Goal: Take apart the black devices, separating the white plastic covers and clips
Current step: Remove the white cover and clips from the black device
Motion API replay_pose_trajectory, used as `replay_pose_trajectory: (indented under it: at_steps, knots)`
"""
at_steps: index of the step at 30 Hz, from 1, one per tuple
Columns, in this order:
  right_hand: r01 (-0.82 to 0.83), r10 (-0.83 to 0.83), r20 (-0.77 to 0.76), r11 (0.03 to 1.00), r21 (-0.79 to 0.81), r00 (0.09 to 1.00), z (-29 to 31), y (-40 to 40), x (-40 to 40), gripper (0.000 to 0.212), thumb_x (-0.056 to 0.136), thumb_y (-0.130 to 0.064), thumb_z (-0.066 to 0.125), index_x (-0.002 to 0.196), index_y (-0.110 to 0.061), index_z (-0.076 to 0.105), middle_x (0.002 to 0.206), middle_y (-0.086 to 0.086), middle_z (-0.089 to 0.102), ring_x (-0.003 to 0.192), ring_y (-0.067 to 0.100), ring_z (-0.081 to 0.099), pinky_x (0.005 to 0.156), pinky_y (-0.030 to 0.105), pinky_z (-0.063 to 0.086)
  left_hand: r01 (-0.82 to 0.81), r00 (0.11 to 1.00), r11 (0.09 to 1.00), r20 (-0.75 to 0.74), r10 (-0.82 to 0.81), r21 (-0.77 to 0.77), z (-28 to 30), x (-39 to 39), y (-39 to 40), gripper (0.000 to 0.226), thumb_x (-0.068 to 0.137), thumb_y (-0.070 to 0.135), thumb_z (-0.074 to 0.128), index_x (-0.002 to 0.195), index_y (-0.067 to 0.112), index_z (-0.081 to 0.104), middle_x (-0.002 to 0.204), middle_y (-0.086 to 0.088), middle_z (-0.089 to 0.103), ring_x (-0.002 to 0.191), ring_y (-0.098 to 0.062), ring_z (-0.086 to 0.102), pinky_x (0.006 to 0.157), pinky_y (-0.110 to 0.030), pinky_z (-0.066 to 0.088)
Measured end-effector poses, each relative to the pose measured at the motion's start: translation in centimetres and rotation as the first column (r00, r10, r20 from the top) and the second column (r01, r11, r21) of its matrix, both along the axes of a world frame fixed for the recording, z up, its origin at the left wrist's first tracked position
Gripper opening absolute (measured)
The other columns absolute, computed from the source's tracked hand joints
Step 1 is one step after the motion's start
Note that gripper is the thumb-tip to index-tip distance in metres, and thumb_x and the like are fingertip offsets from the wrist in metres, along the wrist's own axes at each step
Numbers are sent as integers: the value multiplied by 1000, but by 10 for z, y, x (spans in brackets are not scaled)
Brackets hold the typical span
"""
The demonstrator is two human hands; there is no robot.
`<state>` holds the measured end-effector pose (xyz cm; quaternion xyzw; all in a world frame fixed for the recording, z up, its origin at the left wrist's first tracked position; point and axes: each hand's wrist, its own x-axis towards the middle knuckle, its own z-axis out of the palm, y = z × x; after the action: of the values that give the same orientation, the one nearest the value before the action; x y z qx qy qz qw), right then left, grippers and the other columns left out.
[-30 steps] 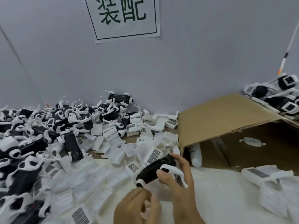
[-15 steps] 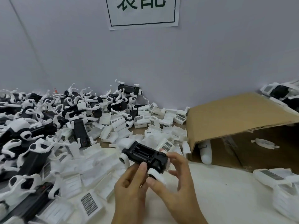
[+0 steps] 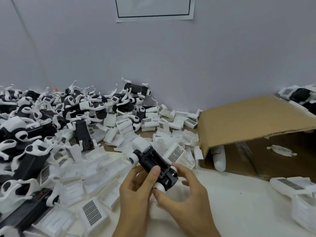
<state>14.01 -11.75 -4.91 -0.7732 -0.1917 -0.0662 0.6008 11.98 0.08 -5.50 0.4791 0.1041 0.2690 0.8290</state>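
Observation:
Both hands hold one black device [image 3: 154, 164] low in the middle of the view, its open recessed side facing up and white round parts at its corners. My left hand [image 3: 136, 189] grips it from below, thumb lying across the black body. My right hand [image 3: 184, 194] pinches the near end, thumb on a white round cap [image 3: 159, 187], fingers curled round the far side. A large heap of black devices with white clips [image 3: 42, 120] fills the left. Loose white covers [image 3: 106, 170] with grid labels lie spread between the heap and my hands.
A cardboard box [image 3: 253, 120] lies on its side at the right, with a white part [image 3: 219, 159] at its mouth and another inside. More devices [image 3: 301, 96] sit behind it. White covers [image 3: 290, 185] lie at the right edge. A wall stands close behind.
The device has turned in my hands: its open black side now faces up and its long axis points away from me. The white curved clip seen a second ago is gone from view.

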Motion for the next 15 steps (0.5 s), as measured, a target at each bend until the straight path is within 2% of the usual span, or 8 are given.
replay_pose_trajectory:
  at_steps: [3, 5, 7, 9, 11, 13, 15]
  knots:
    - [-2, 2, -11, 1000, 19, 1000, -3, 0, 2, 69, 49, -49, 91, 112, -40, 65, 106, -22, 71, 110, -7, 58, 88, 2, 37, -30, 999, 997, 23, 29, 76, -1, 0, 1, 35, 62, 34, 84, 94, 20, 80, 97, -11, 79, 94, -25, 76, 69, -21, 57]
    - [-17, 18, -17, 999, 43, 1000, -6, -1, 5, 73, 51, -48, 91, 118, -47, 62, 114, -36, 64, 115, -14, 53, 93, 3, 39, -45, 999, 997, 34, 43, 64, -1, -1, 2, 36, 60, 33, 84, 94, 21, 81, 98, -9, 79, 96, -22, 75, 71, -21, 57]
    - [-52, 54, -21, 996, 68, 998, -5, -1, 6, 82, 63, -34, 88, 133, -54, 50, 129, -45, 51, 124, -18, 45, 107, 15, 39, -83, 995, 992, 57, 78, 98, -2, -1, 4, 37, 59, 29, 86, 95, 25, 81, 99, -6, 79, 97, -19, 75, 75, -21, 57]
    - [-68, 65, 33, 993, 101, 997, -4, -2, 6, 89, 68, -28, 77, 144, -54, 39, 140, -43, 43, 133, -13, 41, 112, 31, 40, -157, 987, 960, 75, 143, 232, -5, -2, 4, 41, 62, 14, 89, 98, 33, 80, 98, 1, 79, 96, -12, 75, 75, -16, 56]
    - [-91, 74, 118, 986, 142, 990, -4, -2, 4, 92, 67, -37, 80, 146, -52, 37, 144, -36, 44, 137, -5, 42, 107, 34, 40, -211, 977, 885, 120, 176, 414, -9, -3, 3, 53, 69, 0, 88, 102, 40, 76, 101, 7, 78, 96, -12, 74, 78, -17, 56]
    - [-123, 107, 97, 975, 186, 990, -4, 0, 2, 94, 60, -53, 88, 141, -55, 41, 142, -30, 51, 133, -2, 49, 103, 31, 45, -287, 958, 713, 209, 198, 640, -8, -4, -1, 46, 70, 11, 80, 105, 40, 73, 108, 9, 72, 98, -14, 70, 81, -18, 53]
    - [-126, 118, 44, 958, 259, 992, -5, 1, 2, 85, 54, -52, 93, 130, -52, 54, 129, -21, 65, 120, 3, 62, 94, 25, 55, -357, 934, 540, 303, 190, 762, -6, -4, -3, 43, 69, 16, 74, 108, 36, 72, 113, 14, 66, 102, -8, 66, 83, -12, 48]
